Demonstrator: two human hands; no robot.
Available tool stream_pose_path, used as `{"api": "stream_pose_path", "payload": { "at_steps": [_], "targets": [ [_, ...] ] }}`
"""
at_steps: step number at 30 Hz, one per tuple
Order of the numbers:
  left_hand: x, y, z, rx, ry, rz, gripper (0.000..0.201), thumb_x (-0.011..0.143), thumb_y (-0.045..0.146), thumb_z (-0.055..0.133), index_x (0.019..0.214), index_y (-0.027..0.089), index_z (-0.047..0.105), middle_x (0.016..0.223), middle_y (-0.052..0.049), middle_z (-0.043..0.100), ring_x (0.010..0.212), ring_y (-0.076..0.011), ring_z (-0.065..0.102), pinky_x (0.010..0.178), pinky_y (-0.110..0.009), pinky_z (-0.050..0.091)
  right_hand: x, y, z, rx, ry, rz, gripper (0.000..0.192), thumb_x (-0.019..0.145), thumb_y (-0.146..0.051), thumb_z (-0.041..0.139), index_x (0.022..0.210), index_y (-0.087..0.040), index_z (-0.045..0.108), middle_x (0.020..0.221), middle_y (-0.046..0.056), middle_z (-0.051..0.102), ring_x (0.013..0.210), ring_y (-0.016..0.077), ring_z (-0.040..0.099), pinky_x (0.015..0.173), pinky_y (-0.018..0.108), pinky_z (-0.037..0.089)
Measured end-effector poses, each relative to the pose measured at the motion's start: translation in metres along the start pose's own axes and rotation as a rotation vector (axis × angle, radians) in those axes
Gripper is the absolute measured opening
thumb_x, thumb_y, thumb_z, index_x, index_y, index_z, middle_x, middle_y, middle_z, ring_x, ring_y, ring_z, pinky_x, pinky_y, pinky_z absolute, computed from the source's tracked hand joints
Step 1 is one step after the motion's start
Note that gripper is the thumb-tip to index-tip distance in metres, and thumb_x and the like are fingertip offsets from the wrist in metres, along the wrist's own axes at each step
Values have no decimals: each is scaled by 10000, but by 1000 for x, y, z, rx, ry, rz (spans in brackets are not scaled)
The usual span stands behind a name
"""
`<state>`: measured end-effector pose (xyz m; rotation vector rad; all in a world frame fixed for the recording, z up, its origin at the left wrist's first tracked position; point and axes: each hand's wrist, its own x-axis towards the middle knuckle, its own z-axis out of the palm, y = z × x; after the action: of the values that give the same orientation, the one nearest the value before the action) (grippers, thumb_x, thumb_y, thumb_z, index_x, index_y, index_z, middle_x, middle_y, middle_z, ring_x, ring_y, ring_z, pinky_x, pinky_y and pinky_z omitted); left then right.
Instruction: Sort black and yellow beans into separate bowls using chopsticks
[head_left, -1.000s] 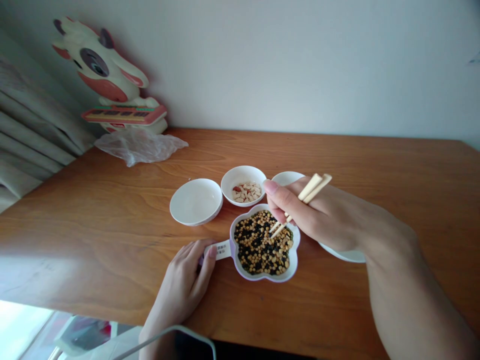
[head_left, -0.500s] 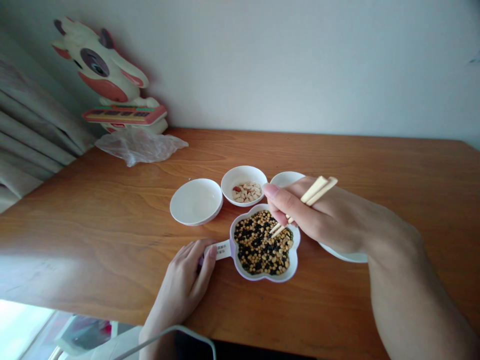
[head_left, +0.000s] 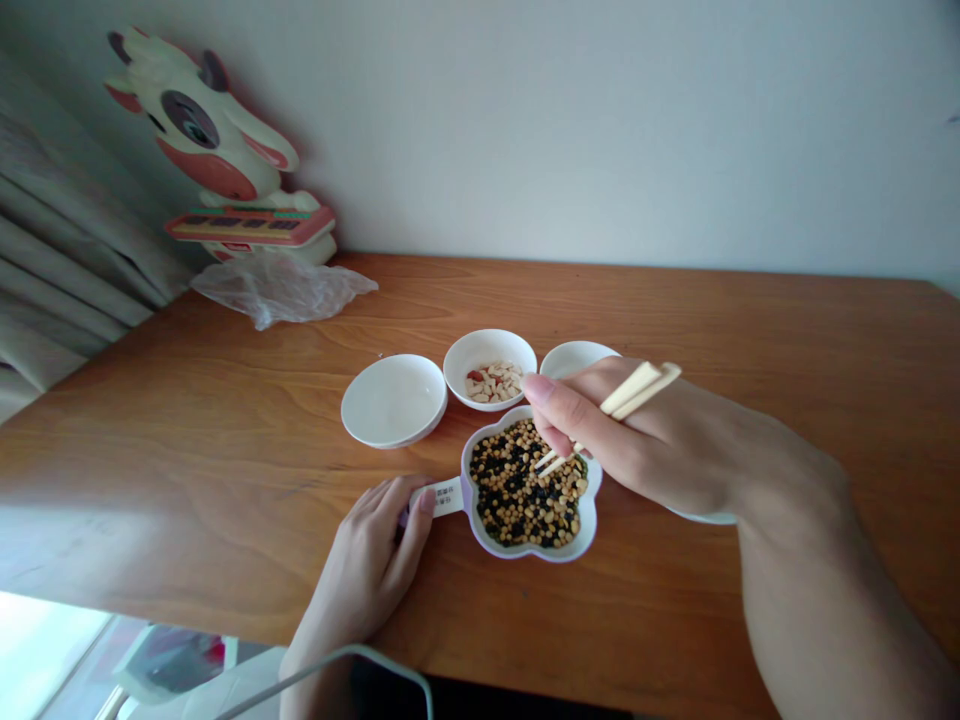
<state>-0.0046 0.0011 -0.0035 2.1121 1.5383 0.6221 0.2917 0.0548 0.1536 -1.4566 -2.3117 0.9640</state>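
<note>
A white flower-shaped dish of mixed yellow and black beans (head_left: 531,490) sits on the brown wooden table (head_left: 225,420). The right hand (head_left: 645,435) pinches pale wooden chopsticks (head_left: 600,415), tips in the beans. The left hand (head_left: 371,565) grips the dish's handle (head_left: 442,497). Behind stand three small white bowls (head_left: 394,400).

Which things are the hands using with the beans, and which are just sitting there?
In use: right hand, chopsticks, flower-shaped bean dish, its handle under the left hand, peanut bowl, empty bowl.

Just lying about: cow toy, plastic bag.
</note>
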Motion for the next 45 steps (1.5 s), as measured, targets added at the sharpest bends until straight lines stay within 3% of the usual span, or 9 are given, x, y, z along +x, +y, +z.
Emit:
{"api": "stream_pose_path", "payload": {
  "at_steps": [17,24,28,34,38,45],
  "targets": [
    [0,2,0,-3,-1,-9,223,1102,391,451,1115,263,634,1017,-40,752,934,-236,700,855,-335,518,2,-1,2,-42,24,19,721,1072,-677,202,797,-177,644,734,38,690,623,137,590,606,327,369],
    [0,1,0,-2,10,9,236,1099,398,449,1131,259,637,1041,-58,761,949,-247,710,849,-337,536,3,1,0,-97,82,-42,690,1090,-636,192,742,-193,591,655,12,609,592,130,503,607,339,311],
    [0,1,-1,-2,5,10,247,1102,406,441,1133,260,638,1048,-57,759,956,-245,712,848,-335,535,0,4,-9,34,91,-78,660,1095,-616,225,702,-203,557,615,-2,556,581,131,477,622,333,330],
    [0,-1,1,21,18,11,224,1101,391,453,1099,257,632,995,-40,749,911,-233,706,846,-330,528,-13,13,-30,81,331,-127,600,1097,-572,303,686,-225,568,633,9,554,626,158,494,661,333,355],
    [-1,-2,2,39,32,24,215,1099,382,458,1092,250,628,984,-43,748,895,-233,703,825,-325,533,-18,21,-40,18,494,-72,584,1099,-554,310,710,-227,598,652,24,574,627,167,498,665,345,343],
    [-1,-2,2,33,25,19,216,1099,380,454,1113,260,633,996,-40,758,911,-237,710,842,-326,530,-19,31,-43,-46,547,-3,572,1108,-541,300,735,-226,598,651,16,570,635,159,511,669,347,356]
  ]
}}
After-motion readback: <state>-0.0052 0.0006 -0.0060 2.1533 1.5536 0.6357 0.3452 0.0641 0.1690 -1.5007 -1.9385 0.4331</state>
